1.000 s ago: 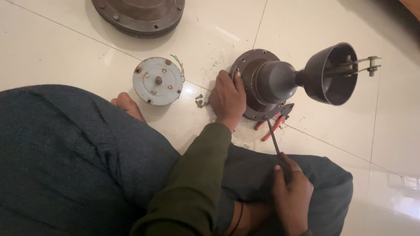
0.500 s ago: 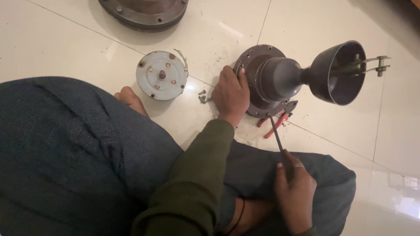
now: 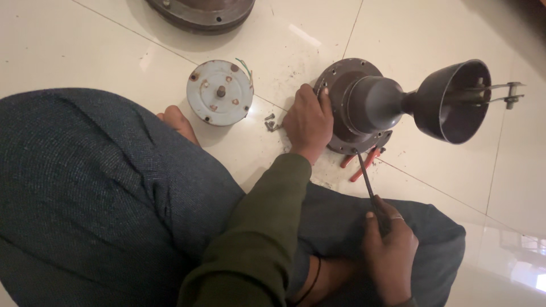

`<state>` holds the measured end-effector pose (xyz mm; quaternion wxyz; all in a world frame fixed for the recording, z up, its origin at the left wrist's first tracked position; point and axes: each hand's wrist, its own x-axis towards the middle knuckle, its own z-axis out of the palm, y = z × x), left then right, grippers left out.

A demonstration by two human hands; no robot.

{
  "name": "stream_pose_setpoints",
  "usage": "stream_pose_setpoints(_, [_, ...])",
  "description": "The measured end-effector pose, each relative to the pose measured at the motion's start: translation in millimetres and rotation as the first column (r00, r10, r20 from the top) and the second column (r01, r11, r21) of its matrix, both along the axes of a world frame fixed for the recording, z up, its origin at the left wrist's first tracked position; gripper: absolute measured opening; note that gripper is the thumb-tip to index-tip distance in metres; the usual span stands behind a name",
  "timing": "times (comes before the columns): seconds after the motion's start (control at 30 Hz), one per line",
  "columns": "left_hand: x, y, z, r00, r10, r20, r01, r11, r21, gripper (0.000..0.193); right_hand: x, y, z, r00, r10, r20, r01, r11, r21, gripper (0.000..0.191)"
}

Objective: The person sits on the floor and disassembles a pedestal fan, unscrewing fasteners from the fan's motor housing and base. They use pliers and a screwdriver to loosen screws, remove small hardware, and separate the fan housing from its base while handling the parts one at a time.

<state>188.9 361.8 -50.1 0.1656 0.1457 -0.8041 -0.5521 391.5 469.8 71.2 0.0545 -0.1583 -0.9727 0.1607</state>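
Floor is glossy cream tile (image 3: 85, 45) — big square slabs, with thin grout lines (image 3: 352, 28) running diagonally across the view, one heading up toward 12 o'clock and another cutting from 9 o'clock down toward 4. There's a soft bright sheen (image 3: 304, 35) near 12 o'clock, and a stronger window-like reflection (image 3: 526, 267) down at 4 o'clock, so the light is bouncing off the polish pretty hard. Some dark specks and grit (image 3: 287, 74) are scattered on the tile just above centre. Top right corner at 1 o'clock goes shadowy and dim. No walls or furniture in view — just floor.
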Motion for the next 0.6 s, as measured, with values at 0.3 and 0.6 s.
stream_pose_setpoints(0.3, [-0.9,-0.2,-0.8,1.000,-0.026,0.017,0.027,0.999,-0.034,0.031,4.0,1.3,-2.4,0.986,0.145,-0.082,-0.144,0.989,0.014,0.032])
stream_pose_setpoints(0.6, [-0.8,0.9,-4.2,1.000,-0.018,-0.011,0.018,1.000,-0.014,0.030,-18.5,24.1,18.6,0.957,0.285,0.046,-0.289,0.944,0.160,0.032])
